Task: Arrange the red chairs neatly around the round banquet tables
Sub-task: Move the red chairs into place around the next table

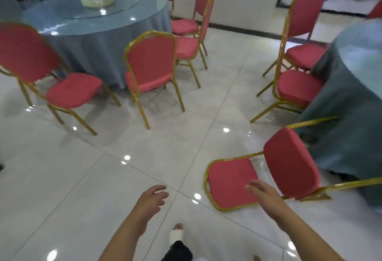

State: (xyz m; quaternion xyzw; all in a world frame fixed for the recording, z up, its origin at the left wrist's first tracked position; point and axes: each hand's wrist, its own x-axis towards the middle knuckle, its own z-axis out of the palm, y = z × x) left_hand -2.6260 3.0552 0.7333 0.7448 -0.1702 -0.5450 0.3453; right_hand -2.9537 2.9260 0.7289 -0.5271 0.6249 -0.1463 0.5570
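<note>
Lying tipped over on the tiled floor (82, 178), the fallen red chair (233, 182) has its backrest flat on the tiles and its seat cushion standing on edge, legs pointing toward the skirt of the right-hand banquet table (351, 116). Right hand (262, 190) reaches over the backrest, fingers spread and holding nothing; contact not confirmed. Left hand (152, 197) hovers apart over bare floor, fingers loosely curled, also empty. Two upright chairs (297, 87) sit tucked at that table's edge just beyond. Far table (99, 25) has chairs ringed unevenly, one (151, 64) facing in. Judged step: recovering the toppled chair. Next move likely needs both hands on the gold frame, lifting upright, then sliding it to the table's edge
</note>
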